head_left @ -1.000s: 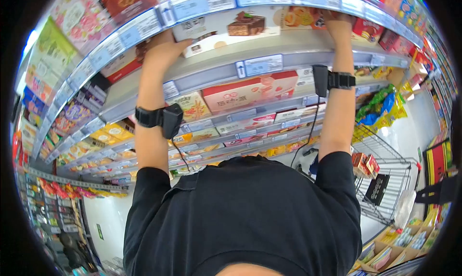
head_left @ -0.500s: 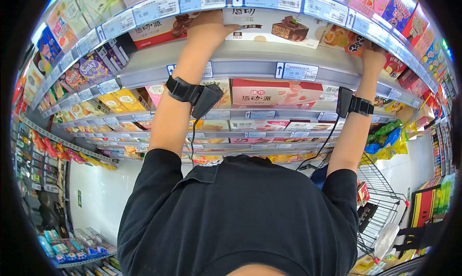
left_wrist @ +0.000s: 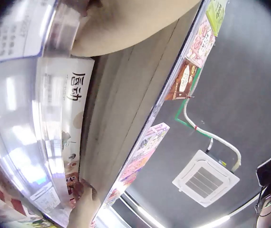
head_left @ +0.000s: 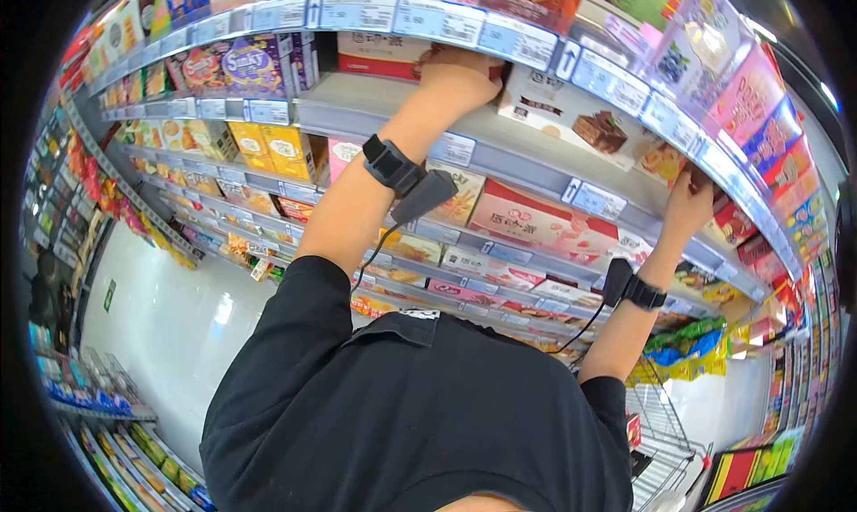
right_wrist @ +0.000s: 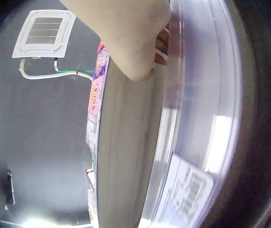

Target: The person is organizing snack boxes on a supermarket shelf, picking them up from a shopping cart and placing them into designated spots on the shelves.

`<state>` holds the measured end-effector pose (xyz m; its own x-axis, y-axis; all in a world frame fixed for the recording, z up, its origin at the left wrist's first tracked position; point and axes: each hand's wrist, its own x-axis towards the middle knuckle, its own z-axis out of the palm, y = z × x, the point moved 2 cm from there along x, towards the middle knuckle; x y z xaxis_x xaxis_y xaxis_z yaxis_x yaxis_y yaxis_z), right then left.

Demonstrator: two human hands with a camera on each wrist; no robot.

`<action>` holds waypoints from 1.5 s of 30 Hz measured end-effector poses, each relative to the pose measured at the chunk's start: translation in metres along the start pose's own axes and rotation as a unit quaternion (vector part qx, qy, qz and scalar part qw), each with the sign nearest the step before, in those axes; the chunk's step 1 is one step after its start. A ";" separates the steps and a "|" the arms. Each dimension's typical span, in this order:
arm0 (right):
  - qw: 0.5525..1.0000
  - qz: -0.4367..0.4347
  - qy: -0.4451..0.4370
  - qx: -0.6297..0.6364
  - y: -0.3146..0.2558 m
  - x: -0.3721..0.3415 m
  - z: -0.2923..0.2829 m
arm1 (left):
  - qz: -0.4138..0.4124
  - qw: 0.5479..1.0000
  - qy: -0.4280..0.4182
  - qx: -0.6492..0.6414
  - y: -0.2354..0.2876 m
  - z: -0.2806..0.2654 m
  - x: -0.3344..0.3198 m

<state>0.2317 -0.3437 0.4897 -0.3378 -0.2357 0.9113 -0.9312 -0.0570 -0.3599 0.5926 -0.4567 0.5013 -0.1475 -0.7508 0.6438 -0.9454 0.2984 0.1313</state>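
Note:
In the head view my left hand [head_left: 460, 82] reaches under a shelf's price rail, between a red-and-white snack box [head_left: 379, 55] and a white cake box [head_left: 558, 115]. Its fingertips are hidden and overlap the red-and-white box's right side; I cannot tell whether they grip it. Farther right, my right hand [head_left: 692, 199] has its fingers at the end of a box with cookies pictured on it [head_left: 659, 162], beside the cake box. The left wrist view also shows those right fingers against that box end. In the right wrist view, the right fingertips [right_wrist: 161, 47] show partly behind the clear shelf strip.
A price rail [head_left: 500, 37] overhangs both hands, with upright snack boxes above it. Lower shelves carry a pink-and-red box [head_left: 540, 224] and yellow boxes [head_left: 272, 146]. A wire shopping cart [head_left: 661, 432] stands at the lower right, near hanging snack bags [head_left: 692, 347].
The head view has turned and tilted, so the shelf sits slanted. My left thumb, earlier over the cake box's left end, no longer shows there. The right hand stays at the cookie box's end.

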 end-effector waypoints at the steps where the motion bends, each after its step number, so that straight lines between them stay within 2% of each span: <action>1: 1.000 -0.005 -0.004 0.028 -0.017 -0.006 -0.001 | -0.004 1.000 0.000 -0.021 0.001 -0.013 -0.006; 3: 0.997 -0.011 -0.012 0.080 -0.058 -0.022 -0.002 | -0.036 0.998 -0.022 -0.052 -0.006 -0.023 -0.010; 5: 0.976 -0.034 -0.075 0.201 -0.086 -0.038 0.006 | -0.059 0.992 -0.076 -0.078 -0.020 -0.022 -0.010; 7: 0.924 -0.068 -0.203 0.316 -0.137 -0.048 0.004 | -0.036 0.996 0.023 -0.074 -0.044 -0.016 -0.015; 8: 0.899 -0.118 -0.265 0.327 -0.156 -0.050 0.002 | -0.024 0.995 0.071 -0.073 -0.056 -0.015 -0.019; 9: 0.867 -0.167 -0.325 0.338 -0.174 -0.051 0.003 | -0.057 0.997 0.016 -0.040 -0.068 -0.022 -0.021; 10: 0.858 -0.204 -0.328 0.339 -0.187 -0.050 0.006 | -0.091 0.995 -0.039 -0.006 -0.081 -0.029 -0.025; 13: 0.846 -0.271 -0.352 0.296 -0.215 -0.044 0.029 | -0.060 0.989 0.130 0.036 -0.130 -0.025 -0.025; 14: 0.844 -0.288 -0.362 0.273 -0.222 -0.043 0.039 | -0.077 0.989 0.122 0.018 -0.142 -0.023 -0.021; 16: 0.801 -0.239 -0.470 0.283 -0.235 -0.042 0.061 | -0.098 0.988 0.115 0.008 -0.154 -0.026 -0.017; 17: 0.775 -0.216 -0.520 0.285 -0.241 -0.041 0.070 | -0.128 0.986 0.094 -0.051 -0.156 -0.026 -0.017; 19: 0.781 -0.247 -0.500 0.282 -0.249 -0.042 0.085 | -0.181 0.968 0.055 -0.167 -0.155 -0.034 -0.015; 20: 0.784 -0.261 -0.487 0.281 -0.254 -0.041 0.090 | -0.181 0.965 0.063 -0.180 -0.158 -0.033 -0.013; 21: 0.753 -0.221 -0.531 0.321 -0.261 -0.037 0.081 | -0.180 0.962 0.068 -0.194 -0.160 -0.032 -0.013; 23: 0.758 -0.230 -0.523 0.313 -0.261 -0.036 0.092 | -0.198 0.953 0.079 -0.214 -0.161 -0.027 -0.014; 26: 0.764 -0.239 -0.507 0.319 -0.263 -0.035 0.088 | -0.167 0.927 0.096 -0.321 -0.187 0.003 -0.005; 29: 0.796 -0.244 -0.483 0.270 -0.259 -0.039 0.094 | -0.210 0.934 -0.007 -0.290 -0.170 -0.014 -0.013; 33: 0.821 -0.262 -0.454 0.226 -0.258 -0.044 0.108 | -0.171 0.968 0.007 -0.181 -0.178 -0.009 -0.010; 35: 0.812 -0.254 -0.451 0.271 -0.258 -0.045 0.115 | -0.144 0.978 0.023 -0.152 -0.182 -0.003 -0.010; 40: 0.794 -0.254 -0.452 0.318 -0.256 -0.044 0.125 | -0.131 0.966 0.036 -0.220 -0.173 -0.011 -0.014; 43: 0.725 -0.054 -0.606 0.323 -0.264 -0.038 0.099 | -0.157 0.949 0.032 -0.271 -0.171 -0.016 -0.018; 45: 0.701 0.017 -0.581 0.413 -0.260 -0.043 0.106 | -0.182 0.928 0.032 -0.324 -0.172 -0.015 -0.016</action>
<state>0.5026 -0.4213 0.5224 0.4279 -0.8550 0.2930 -0.3670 -0.4606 -0.8082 0.7622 -0.4871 0.4791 0.1856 -0.8408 0.5086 -0.5527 0.3386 0.7615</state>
